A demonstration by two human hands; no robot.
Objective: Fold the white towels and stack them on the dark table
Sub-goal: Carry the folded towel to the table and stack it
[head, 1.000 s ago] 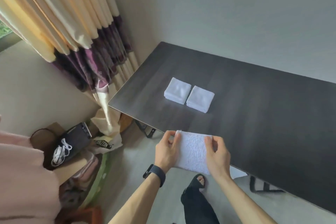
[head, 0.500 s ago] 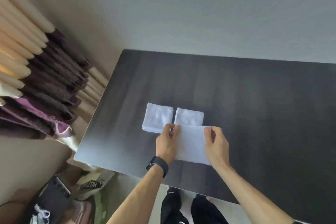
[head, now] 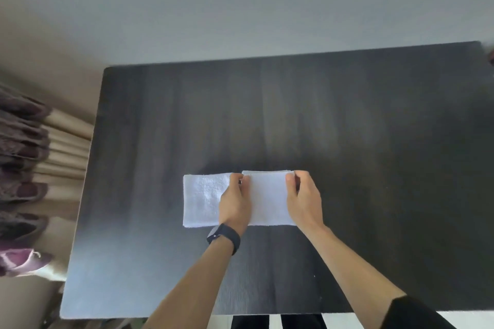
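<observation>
Towel (head: 268, 200) between left hand (head: 235, 205) and right hand (head: 304, 200), pinch grip; second towel (head: 201, 200), curtain (head: 24, 168) leftward

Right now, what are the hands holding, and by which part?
A folded white towel, pinched at its two far corners: the left hand at the far left corner, the right hand at the far right.

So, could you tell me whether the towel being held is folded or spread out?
Folded: the held towel is a compact rectangle, no wider than the folded towel beside it.
</observation>
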